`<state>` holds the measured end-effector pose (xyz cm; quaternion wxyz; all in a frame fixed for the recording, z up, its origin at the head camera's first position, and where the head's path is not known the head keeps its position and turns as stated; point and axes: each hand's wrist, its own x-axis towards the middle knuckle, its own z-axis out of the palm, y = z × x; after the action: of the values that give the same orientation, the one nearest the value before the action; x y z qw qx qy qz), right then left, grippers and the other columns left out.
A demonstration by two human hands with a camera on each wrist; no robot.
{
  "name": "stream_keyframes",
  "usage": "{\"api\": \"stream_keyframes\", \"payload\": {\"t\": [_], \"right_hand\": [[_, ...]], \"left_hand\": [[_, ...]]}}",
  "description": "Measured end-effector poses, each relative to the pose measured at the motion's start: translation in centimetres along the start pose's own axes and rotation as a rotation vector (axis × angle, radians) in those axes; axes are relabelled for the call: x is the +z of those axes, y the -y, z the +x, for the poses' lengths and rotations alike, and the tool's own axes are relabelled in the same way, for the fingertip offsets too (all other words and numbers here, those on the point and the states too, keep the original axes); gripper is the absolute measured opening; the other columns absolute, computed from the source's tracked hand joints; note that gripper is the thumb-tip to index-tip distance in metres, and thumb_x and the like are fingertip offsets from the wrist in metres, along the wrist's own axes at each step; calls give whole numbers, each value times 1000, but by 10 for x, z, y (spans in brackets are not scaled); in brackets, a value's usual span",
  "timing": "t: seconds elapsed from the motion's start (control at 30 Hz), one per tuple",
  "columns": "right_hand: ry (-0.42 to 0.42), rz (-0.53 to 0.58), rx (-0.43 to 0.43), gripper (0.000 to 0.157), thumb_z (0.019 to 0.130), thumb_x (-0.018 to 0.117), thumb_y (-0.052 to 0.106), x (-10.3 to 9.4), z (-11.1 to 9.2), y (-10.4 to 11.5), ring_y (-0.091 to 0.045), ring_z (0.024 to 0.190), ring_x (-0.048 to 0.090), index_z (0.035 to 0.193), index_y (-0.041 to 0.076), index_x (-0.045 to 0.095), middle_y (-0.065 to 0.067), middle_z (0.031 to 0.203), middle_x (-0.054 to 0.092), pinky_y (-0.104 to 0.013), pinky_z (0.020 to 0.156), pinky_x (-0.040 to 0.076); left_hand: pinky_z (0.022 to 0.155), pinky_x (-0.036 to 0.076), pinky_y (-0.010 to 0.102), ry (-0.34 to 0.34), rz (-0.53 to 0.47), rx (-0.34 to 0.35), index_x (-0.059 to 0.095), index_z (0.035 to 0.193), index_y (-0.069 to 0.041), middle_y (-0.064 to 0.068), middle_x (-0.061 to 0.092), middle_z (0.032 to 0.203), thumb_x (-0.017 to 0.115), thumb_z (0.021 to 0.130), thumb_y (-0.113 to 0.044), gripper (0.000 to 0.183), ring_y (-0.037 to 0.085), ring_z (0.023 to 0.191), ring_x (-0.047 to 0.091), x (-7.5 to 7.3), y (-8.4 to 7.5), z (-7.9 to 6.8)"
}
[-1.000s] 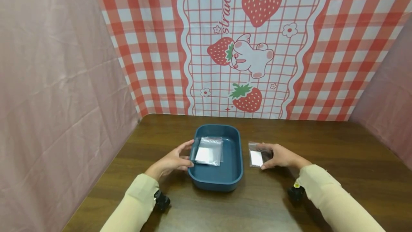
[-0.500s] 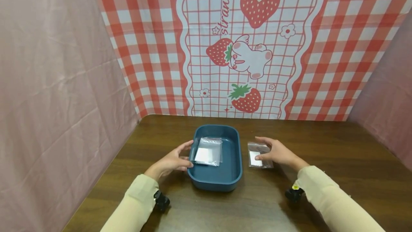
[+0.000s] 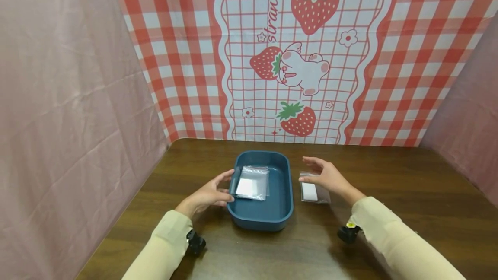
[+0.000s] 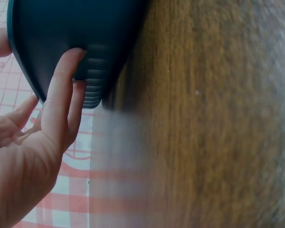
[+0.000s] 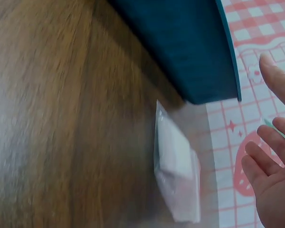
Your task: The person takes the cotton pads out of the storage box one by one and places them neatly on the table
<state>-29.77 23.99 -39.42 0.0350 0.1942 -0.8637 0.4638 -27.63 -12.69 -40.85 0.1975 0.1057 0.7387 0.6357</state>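
resting on the brown wooden table (image 3: pixel 264 254), the blue bin (image 3: pixel 256 224) sits where it sat a second ago, with thin clear bags (image 3: pixel 258 182) lying inside along its left side. your left hand (image 3: pixel 204 195) stays at its left wall, fingers loosely extended, touching the bin and holding nothing else. your right hand (image 3: pixel 328 178) is what changes: a second ago it reached across the loose clear bag (image 3: pixel 323 197); now it is raised off it, fingers apart, holding nothing. so that bag, with its white insert (image 3: pixel 309 192), lies free on the table, just right of the bin, and your contact with it looks broken off.
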Motion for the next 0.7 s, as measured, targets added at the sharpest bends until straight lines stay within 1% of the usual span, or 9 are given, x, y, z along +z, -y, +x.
{"api": "stream_keyframes", "payload": {"t": [0.1,0.2,0.3,0.33,0.43,0.63,0.7], "right_hand": [[-9,20,0,71,75,77,26,3,4,7,-39,119,45,133,-2,47,-20,132,49,-51,94,40],[-6,25,0,67,78,76,20,4,4,27,-39,118,46,132,-4,46,-23,131,48,-52,93,41],[-2,24,-2,65,78,75,19,7,7,35,-39,119,45,132,-3,46,-23,131,48,-52,93,40],[0,24,-4,65,78,75,19,9,9,37,-39,119,45,132,-3,47,-22,131,49,-53,94,39],[3,35,-15,67,77,76,26,14,17,28,-36,119,46,132,0,48,-19,131,50,-52,95,39],[23,59,13,70,75,78,31,23,24,35,-34,118,48,133,5,49,-15,131,52,-50,95,40],[33,62,8,70,75,77,31,25,27,37,-33,119,47,133,5,49,-16,131,51,-50,95,39]], "left_hand": [[69,54,34,6,-5,5,29,147,-18,17,30,143,67,76,8,84,33,112,51,0,0,1],[68,54,33,9,-6,9,28,147,-17,18,30,143,66,76,8,84,33,111,51,0,-1,1],[67,53,33,7,-5,10,28,147,-17,17,30,143,67,76,8,85,32,111,51,0,-1,1],[67,53,33,5,-5,9,28,147,-17,17,30,143,67,76,8,85,32,111,51,-1,-1,1],[67,53,33,-1,-5,4,29,147,-17,17,31,143,67,75,8,85,32,111,51,-1,0,1],[68,54,34,4,-7,2,29,147,-18,17,30,143,67,76,8,84,31,110,51,-2,0,1],[69,54,34,6,-7,3,29,147,-18,17,30,143,66,76,8,84,31,110,51,-2,1,1]]}}
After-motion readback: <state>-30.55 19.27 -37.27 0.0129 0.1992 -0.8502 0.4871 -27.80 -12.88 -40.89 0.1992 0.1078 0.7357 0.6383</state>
